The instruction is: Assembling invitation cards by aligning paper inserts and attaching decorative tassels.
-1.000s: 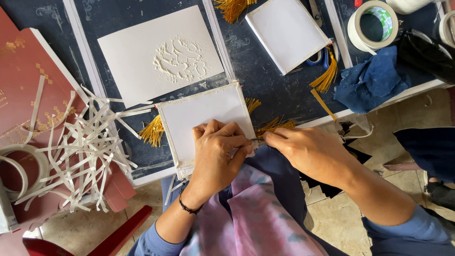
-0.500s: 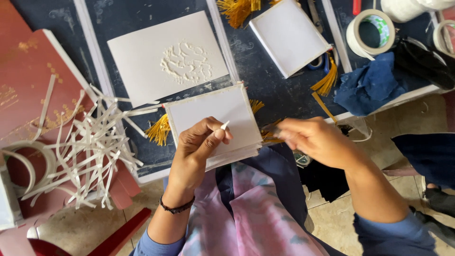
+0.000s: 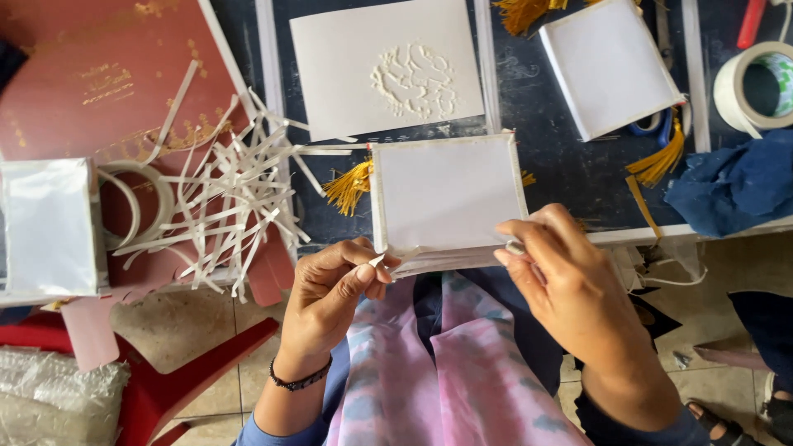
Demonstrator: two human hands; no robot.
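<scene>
While the left hand (image 3: 334, 285) pinches a thin white strip (image 3: 377, 260), the right hand (image 3: 562, 277) grips the white card stack's (image 3: 446, 198) near right corner at the desk (image 3: 570, 182) edge. A gold tassel (image 3: 349, 186) pokes out left; its cord is hidden beneath.

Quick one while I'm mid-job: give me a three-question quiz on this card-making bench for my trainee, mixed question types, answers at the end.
1. True or false: the left hand pinches a thin white strip at the near left corner of the white card.
2. Multiple choice: what sticks out from the card's left edge? A) blue cloth B) gold tassel C) red marker
3. Fill in: the right hand grips the card's near ____ corner.

Key: 1 true; 2 B; 3 right.
</scene>
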